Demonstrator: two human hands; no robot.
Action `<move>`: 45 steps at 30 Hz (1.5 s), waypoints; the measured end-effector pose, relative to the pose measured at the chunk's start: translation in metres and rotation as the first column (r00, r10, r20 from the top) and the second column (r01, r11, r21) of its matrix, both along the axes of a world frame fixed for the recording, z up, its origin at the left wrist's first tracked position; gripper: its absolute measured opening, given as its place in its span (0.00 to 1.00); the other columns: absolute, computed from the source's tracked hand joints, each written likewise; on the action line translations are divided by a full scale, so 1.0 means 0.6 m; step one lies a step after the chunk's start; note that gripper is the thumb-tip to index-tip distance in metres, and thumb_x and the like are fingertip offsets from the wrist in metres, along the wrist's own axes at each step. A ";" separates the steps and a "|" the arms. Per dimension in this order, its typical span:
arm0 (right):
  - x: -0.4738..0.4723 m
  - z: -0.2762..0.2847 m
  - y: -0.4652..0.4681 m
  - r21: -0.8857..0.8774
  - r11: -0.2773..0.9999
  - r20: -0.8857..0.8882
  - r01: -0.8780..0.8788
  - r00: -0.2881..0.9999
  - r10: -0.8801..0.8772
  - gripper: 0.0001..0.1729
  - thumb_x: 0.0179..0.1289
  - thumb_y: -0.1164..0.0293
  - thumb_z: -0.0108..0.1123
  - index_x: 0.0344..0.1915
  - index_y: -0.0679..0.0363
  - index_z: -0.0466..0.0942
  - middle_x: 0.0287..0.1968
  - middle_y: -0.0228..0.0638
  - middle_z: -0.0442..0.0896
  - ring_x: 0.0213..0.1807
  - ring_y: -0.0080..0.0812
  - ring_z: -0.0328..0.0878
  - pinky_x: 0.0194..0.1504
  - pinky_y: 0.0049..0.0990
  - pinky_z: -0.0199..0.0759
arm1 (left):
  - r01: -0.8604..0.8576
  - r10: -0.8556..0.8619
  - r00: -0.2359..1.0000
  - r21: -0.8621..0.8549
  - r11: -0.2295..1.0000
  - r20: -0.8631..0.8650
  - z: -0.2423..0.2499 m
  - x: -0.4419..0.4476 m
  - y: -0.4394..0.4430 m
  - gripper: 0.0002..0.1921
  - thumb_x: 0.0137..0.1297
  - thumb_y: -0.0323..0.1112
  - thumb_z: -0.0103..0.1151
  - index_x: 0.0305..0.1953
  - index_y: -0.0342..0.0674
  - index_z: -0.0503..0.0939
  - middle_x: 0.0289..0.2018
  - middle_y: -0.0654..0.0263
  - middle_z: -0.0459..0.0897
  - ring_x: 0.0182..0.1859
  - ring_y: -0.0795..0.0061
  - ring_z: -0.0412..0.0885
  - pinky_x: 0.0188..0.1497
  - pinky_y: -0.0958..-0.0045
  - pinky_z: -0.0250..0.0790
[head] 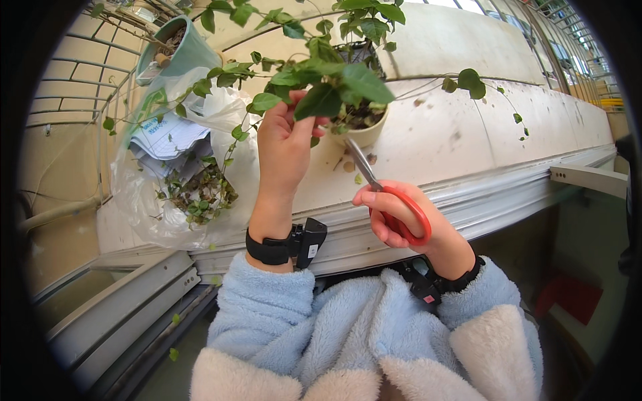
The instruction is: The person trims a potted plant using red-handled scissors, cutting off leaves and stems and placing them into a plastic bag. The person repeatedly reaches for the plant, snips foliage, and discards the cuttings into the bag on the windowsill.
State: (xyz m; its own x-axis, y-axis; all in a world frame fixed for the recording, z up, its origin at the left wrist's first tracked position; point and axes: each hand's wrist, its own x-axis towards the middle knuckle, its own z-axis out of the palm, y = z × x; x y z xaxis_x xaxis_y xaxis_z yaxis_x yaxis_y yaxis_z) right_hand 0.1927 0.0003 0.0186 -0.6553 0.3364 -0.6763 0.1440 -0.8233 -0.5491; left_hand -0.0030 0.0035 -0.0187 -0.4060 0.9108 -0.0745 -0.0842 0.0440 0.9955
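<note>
A leafy trailing plant (326,75) grows from a cream pot (368,131) on the white ledge. My left hand (288,140) is raised among its leaves at the pot's left side, fingers curled round foliage; leaves partly cover the fingertips. My right hand (406,215) grips the red handles of a pair of scissors (366,165). The metal blades look closed and point up-left, their tips near the pot's lower rim. Left of my left hand, a clear plastic bag (128,200) holds papers (170,136) and cut or withered leafy stems (203,195).
A pale green planter (188,55) leans at the upper left, beside a metal grille (75,85). Window-frame rails (481,195) run between my body and the ledge (451,135). Long vines trail left and right from the plant. Soil specks and leaf bits lie on the ledge.
</note>
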 end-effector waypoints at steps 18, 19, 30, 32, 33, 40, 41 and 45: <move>0.002 -0.016 0.056 0.159 0.977 -0.094 0.143 0.987 -0.129 0.19 0.62 0.58 0.55 0.39 0.65 0.76 0.14 0.29 0.69 0.08 0.17 0.57 0.11 0.18 0.46 | -0.008 0.008 1.000 0.022 1.000 -0.024 0.001 0.000 -0.002 0.08 0.69 0.29 0.47 0.45 0.33 0.72 0.33 0.62 0.81 0.37 0.74 0.81 0.40 0.77 0.73; 0.002 -0.014 0.056 0.160 0.979 -0.078 0.129 0.990 -0.118 0.19 0.62 0.58 0.55 0.39 0.65 0.76 0.14 0.29 0.69 0.08 0.17 0.57 0.11 0.18 0.46 | -0.016 0.016 1.000 0.036 0.999 0.004 0.001 0.002 -0.002 0.08 0.69 0.29 0.47 0.45 0.33 0.72 0.33 0.62 0.81 0.37 0.74 0.81 0.40 0.77 0.73; 0.017 -0.015 0.089 -0.009 0.999 -0.200 -0.051 0.979 0.048 0.21 0.65 0.57 0.51 0.39 0.67 0.76 0.13 0.30 0.69 0.08 0.16 0.56 0.11 0.16 0.47 | -0.036 0.035 0.999 0.117 0.992 0.011 0.003 0.005 -0.002 0.08 0.69 0.27 0.47 0.45 0.32 0.71 0.34 0.60 0.81 0.38 0.73 0.81 0.44 0.76 0.75; 0.022 -0.008 0.101 -0.046 0.998 -0.166 -0.031 0.986 0.023 0.22 0.66 0.57 0.51 0.40 0.68 0.75 0.13 0.30 0.69 0.08 0.16 0.56 0.11 0.16 0.47 | -0.037 0.034 0.999 0.123 0.992 0.031 0.003 0.005 -0.002 0.08 0.69 0.27 0.47 0.45 0.32 0.72 0.34 0.60 0.81 0.38 0.73 0.81 0.44 0.76 0.75; 0.023 -0.004 0.106 -0.056 0.998 -0.136 -0.019 0.991 0.012 0.22 0.66 0.57 0.51 0.40 0.68 0.75 0.13 0.30 0.69 0.08 0.17 0.56 0.11 0.15 0.47 | -0.053 0.048 0.998 0.114 0.992 0.046 0.004 0.005 -0.002 0.08 0.69 0.27 0.46 0.45 0.32 0.72 0.34 0.60 0.81 0.37 0.74 0.81 0.44 0.76 0.75; 0.023 0.018 0.095 0.008 0.999 -0.059 -0.054 0.997 0.054 0.21 0.66 0.57 0.51 0.40 0.67 0.75 0.14 0.30 0.70 0.09 0.17 0.58 0.12 0.16 0.49 | -0.004 -0.024 0.970 -0.114 0.993 -0.242 0.009 0.000 -0.008 0.08 0.66 0.26 0.46 0.42 0.34 0.75 0.34 0.64 0.81 0.35 0.80 0.79 0.37 0.80 0.71; 0.018 0.017 0.092 -0.017 0.997 -0.039 -0.081 0.996 0.080 0.21 0.65 0.56 0.52 0.39 0.66 0.75 0.13 0.30 0.70 0.09 0.17 0.58 0.11 0.17 0.49 | 0.002 -0.028 0.972 -0.110 0.994 -0.234 0.009 -0.001 -0.008 0.08 0.65 0.26 0.47 0.43 0.34 0.75 0.34 0.65 0.81 0.35 0.80 0.79 0.36 0.80 0.70; 0.006 0.015 0.079 -0.022 0.992 0.057 -0.127 0.990 0.128 0.21 0.64 0.55 0.54 0.38 0.65 0.75 0.11 0.28 0.68 0.07 0.18 0.57 0.11 0.18 0.49 | -0.009 -0.015 0.964 -0.088 0.996 -0.267 0.009 -0.002 -0.011 0.09 0.64 0.27 0.47 0.43 0.35 0.76 0.35 0.66 0.80 0.34 0.82 0.78 0.35 0.80 0.70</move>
State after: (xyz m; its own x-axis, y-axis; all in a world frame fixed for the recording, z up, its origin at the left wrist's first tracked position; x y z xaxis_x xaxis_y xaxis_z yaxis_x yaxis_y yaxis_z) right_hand 0.1964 0.0475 0.0278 -0.6514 0.2396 -0.7199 0.2797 -0.8062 -0.5214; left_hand -0.0043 -0.0031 -0.0131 -0.4189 0.9070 -0.0436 0.1847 0.1322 0.9739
